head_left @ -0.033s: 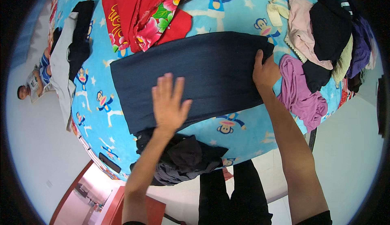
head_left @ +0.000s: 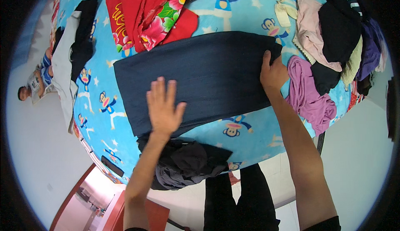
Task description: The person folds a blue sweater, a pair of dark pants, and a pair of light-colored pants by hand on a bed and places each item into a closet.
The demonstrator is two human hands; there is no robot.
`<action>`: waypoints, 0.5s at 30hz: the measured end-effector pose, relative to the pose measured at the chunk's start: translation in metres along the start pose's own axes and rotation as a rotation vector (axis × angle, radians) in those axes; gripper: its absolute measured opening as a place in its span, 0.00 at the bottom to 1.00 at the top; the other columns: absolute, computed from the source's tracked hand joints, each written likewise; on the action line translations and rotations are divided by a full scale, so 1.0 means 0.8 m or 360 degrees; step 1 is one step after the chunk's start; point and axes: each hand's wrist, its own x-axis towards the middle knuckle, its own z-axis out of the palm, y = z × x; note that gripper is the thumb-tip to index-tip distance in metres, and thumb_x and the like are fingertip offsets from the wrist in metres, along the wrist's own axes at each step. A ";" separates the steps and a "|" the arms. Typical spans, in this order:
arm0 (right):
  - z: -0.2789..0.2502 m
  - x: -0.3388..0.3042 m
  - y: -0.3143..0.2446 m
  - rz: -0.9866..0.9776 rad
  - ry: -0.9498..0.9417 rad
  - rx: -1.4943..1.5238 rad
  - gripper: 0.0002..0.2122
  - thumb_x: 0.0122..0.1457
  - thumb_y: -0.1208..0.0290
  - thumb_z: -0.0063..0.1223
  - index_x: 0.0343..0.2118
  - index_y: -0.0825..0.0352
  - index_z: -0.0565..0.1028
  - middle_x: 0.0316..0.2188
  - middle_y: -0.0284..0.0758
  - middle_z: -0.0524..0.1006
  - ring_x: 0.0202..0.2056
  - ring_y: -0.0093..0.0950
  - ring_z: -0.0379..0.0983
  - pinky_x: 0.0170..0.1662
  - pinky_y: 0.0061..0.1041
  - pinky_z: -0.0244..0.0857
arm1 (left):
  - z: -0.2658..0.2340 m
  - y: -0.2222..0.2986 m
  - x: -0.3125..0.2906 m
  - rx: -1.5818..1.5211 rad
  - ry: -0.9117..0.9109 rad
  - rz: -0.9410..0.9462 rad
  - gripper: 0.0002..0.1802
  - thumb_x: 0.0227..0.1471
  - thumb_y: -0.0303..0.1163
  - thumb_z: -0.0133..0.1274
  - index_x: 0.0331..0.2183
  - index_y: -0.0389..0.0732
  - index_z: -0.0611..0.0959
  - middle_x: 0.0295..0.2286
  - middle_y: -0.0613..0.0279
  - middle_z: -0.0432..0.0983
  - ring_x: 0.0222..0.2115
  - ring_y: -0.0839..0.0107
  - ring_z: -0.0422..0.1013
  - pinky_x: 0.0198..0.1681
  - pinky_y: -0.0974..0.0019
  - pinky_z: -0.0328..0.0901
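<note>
right hand [head_left: 275,73] has a narrow hold on the right end of the folded navy cloth [head_left: 216,72], thumb on top, the other fingers curled past the edge and partly hidden. left hand [head_left: 163,110] is spread palm down over the left part of that cloth, fingers straight, grasping nothing; how hard it presses i can't tell.

right of the right hand it's tight: the mauve cloth [head_left: 310,95] sits just beside, only a thin strip of blue blanket [head_left: 260,129] between, and farther right the pale pink cloth [head_left: 309,27] and black cloth [head_left: 341,33] are heaped together. beyond the right hand, blanket shows as far as a cream-coloured piece [head_left: 282,15]. left of the left hand, past the navy edge, a wider stretch of blanket runs to a pale grey garment [head_left: 63,68]. beyond the left hand, the red floral cloth [head_left: 137,14] meets the navy far edge. under the left forearm, crumpled dark clothing [head_left: 189,160] crowds the near edge; between the forearms, blanket shows down to its own border.

from the right hand's grip the navy cloth stretches leftward, flat, under the left hand and on past it
</note>
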 end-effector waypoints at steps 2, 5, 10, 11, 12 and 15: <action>0.012 -0.005 -0.001 -0.0013 0.0130 -0.0027 0.26 0.58 0.47 0.37 0.38 0.70 0.71 0.18 0.47 0.75 0.21 0.47 0.72 0.23 0.43 0.63 | -0.008 -0.057 -0.025 0.0106 0.0049 -0.0152 0.39 0.53 0.46 0.45 0.60 0.41 0.53 0.61 0.47 0.41 0.62 0.50 0.38 0.61 0.48 0.35; 0.003 -0.029 -0.016 0.0047 0.0110 -0.0021 0.25 0.58 0.46 0.37 0.36 0.70 0.71 0.18 0.47 0.75 0.21 0.46 0.72 0.23 0.43 0.63 | -0.015 -0.148 -0.088 0.0203 0.0001 -0.0383 0.40 0.54 0.49 0.43 0.60 0.37 0.52 0.61 0.47 0.42 0.62 0.50 0.38 0.61 0.47 0.35; 0.005 -0.030 0.008 -0.0068 0.0177 -0.0034 0.22 0.58 0.48 0.38 0.37 0.67 0.71 0.19 0.48 0.75 0.22 0.48 0.72 0.24 0.44 0.63 | -0.036 -0.008 -0.026 -0.0197 0.0549 -0.0093 0.44 0.44 0.39 0.54 0.59 0.35 0.54 0.60 0.47 0.43 0.61 0.44 0.38 0.61 0.45 0.37; 0.002 -0.025 0.007 -0.0070 0.0180 -0.0035 0.22 0.58 0.48 0.38 0.37 0.67 0.71 0.19 0.48 0.75 0.22 0.48 0.72 0.24 0.44 0.63 | -0.041 0.024 -0.004 -0.0173 0.0514 0.0093 0.44 0.42 0.37 0.55 0.58 0.34 0.55 0.60 0.47 0.43 0.61 0.43 0.38 0.61 0.45 0.38; 0.005 -0.023 0.004 -0.0067 0.0173 -0.0010 0.22 0.58 0.48 0.38 0.36 0.66 0.71 0.19 0.48 0.75 0.22 0.48 0.72 0.24 0.45 0.63 | -0.050 0.129 0.042 -0.0379 0.0159 0.0348 0.43 0.43 0.38 0.55 0.57 0.33 0.57 0.59 0.47 0.46 0.60 0.43 0.40 0.60 0.44 0.39; 0.016 -0.029 -0.023 -0.0074 0.0107 0.0095 0.22 0.58 0.48 0.38 0.36 0.65 0.70 0.20 0.48 0.75 0.23 0.49 0.72 0.25 0.45 0.63 | -0.005 0.195 0.093 -0.0482 0.0338 0.0754 0.39 0.47 0.44 0.51 0.55 0.32 0.61 0.58 0.46 0.49 0.61 0.51 0.44 0.61 0.47 0.41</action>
